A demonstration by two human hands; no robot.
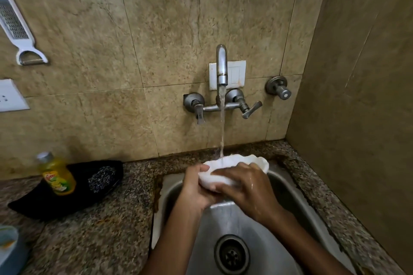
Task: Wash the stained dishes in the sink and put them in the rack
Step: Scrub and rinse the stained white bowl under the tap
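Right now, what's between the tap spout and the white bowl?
Only a stream of water falling from the spout into the bowl, which both hands hold over the sink; the head view shows it.

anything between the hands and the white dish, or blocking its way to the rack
Nothing stands between them: the left hand and right hand both grip the white dish directly, under the water stream above the sink. No rack shows in the head view, so the way to it cannot be judged.
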